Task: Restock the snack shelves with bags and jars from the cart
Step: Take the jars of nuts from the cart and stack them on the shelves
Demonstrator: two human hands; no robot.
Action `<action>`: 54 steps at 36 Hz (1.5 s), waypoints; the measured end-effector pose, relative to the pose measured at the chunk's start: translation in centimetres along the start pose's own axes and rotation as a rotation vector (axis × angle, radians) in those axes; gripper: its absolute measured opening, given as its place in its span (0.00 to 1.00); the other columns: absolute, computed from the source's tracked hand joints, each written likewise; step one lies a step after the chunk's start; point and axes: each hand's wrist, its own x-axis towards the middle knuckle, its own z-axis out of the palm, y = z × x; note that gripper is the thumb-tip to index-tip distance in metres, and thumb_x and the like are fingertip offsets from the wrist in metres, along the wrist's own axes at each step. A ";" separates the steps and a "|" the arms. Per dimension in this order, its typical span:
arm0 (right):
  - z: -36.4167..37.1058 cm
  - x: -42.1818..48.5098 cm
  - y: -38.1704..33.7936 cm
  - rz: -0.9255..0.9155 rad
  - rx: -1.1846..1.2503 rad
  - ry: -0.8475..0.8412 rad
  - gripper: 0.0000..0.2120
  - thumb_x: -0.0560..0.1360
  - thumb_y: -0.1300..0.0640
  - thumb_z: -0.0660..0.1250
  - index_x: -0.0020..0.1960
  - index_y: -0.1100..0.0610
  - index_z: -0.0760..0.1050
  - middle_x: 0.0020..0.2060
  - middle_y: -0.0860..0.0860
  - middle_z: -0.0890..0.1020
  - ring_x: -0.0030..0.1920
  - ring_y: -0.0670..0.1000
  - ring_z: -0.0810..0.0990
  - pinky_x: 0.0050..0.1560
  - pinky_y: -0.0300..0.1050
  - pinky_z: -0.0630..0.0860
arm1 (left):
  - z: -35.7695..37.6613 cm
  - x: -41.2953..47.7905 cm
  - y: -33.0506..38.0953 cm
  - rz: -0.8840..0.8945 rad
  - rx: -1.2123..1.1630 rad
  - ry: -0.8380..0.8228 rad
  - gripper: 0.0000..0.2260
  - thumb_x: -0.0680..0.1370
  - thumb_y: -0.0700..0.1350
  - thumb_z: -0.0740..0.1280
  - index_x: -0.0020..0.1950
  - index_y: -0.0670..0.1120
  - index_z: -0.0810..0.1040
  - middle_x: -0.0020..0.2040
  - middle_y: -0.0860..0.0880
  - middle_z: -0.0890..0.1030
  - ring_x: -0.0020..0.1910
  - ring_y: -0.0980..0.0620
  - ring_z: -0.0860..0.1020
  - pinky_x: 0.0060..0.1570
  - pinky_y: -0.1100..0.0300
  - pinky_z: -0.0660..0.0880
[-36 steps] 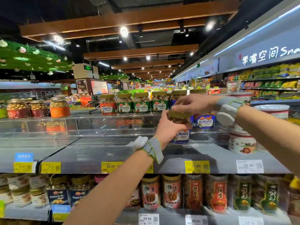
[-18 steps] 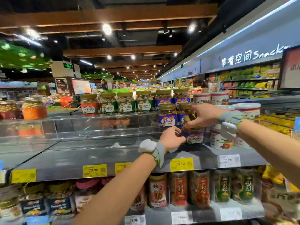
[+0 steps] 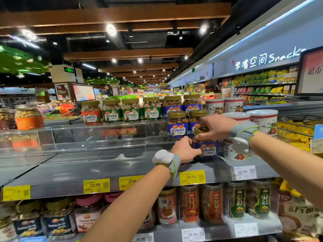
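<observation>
- The almond jar (image 3: 208, 150) is sitting on the grey shelf (image 3: 104, 170), just in front of two more almond jars (image 3: 177, 125) and beside the white tubs (image 3: 233, 154).
- The left hand (image 3: 185, 150) is gripping the jar's side, fingers curled round the label.
- The right hand (image 3: 215, 126) is holding the gold lid (image 3: 198, 131) from above, fingertips pinching its rim.

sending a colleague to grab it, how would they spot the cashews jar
Look at the grey shelf with yellow price tags; a clear riser at its back carries a row of gold-lidded jars. The cashews jar stands at the row's left end, the only red label beside green pistachio jars.
</observation>
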 end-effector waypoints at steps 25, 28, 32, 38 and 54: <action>0.6 -0.5 -0.7 0.012 -0.083 0.036 0.29 0.79 0.30 0.50 0.52 0.55 0.71 0.47 0.55 0.80 0.45 0.55 0.78 0.47 0.52 0.77 | -2.7 -0.8 -1.3 0.175 0.367 -0.136 0.15 0.77 0.38 0.69 0.63 0.47 0.82 0.58 0.46 0.84 0.59 0.45 0.80 0.57 0.54 0.76; 0.6 -0.8 -1.0 0.024 -0.093 0.015 0.27 0.79 0.31 0.50 0.50 0.54 0.69 0.45 0.55 0.78 0.44 0.55 0.76 0.48 0.53 0.76 | -2.5 -1.1 -0.9 0.187 0.370 -0.095 0.13 0.77 0.38 0.69 0.60 0.46 0.84 0.56 0.45 0.85 0.57 0.44 0.81 0.57 0.53 0.78; 0.5 -1.3 -1.2 0.034 -0.068 -0.019 0.26 0.80 0.31 0.50 0.50 0.54 0.69 0.50 0.56 0.78 0.50 0.55 0.73 0.52 0.53 0.73 | -2.8 -1.7 -0.7 0.191 0.350 -0.087 0.11 0.76 0.39 0.69 0.56 0.45 0.85 0.53 0.44 0.85 0.53 0.44 0.82 0.56 0.52 0.80; 0.1 -2.8 -1.5 0.046 0.013 0.166 0.26 0.81 0.36 0.54 0.63 0.57 0.72 0.61 0.58 0.75 0.64 0.57 0.68 0.62 0.56 0.72 | -5.6 -4.0 0.4 0.265 0.146 0.111 0.12 0.78 0.39 0.65 0.57 0.47 0.85 0.56 0.48 0.84 0.56 0.48 0.80 0.63 0.54 0.75; 4.3 -17.6 -5.7 0.206 0.244 0.082 0.10 0.77 0.53 0.65 0.49 0.56 0.83 0.44 0.55 0.84 0.46 0.58 0.81 0.45 0.48 0.76 | 2.7 -14.6 -1.8 0.448 0.074 -0.404 0.08 0.80 0.45 0.69 0.56 0.45 0.85 0.50 0.48 0.86 0.49 0.51 0.82 0.55 0.52 0.78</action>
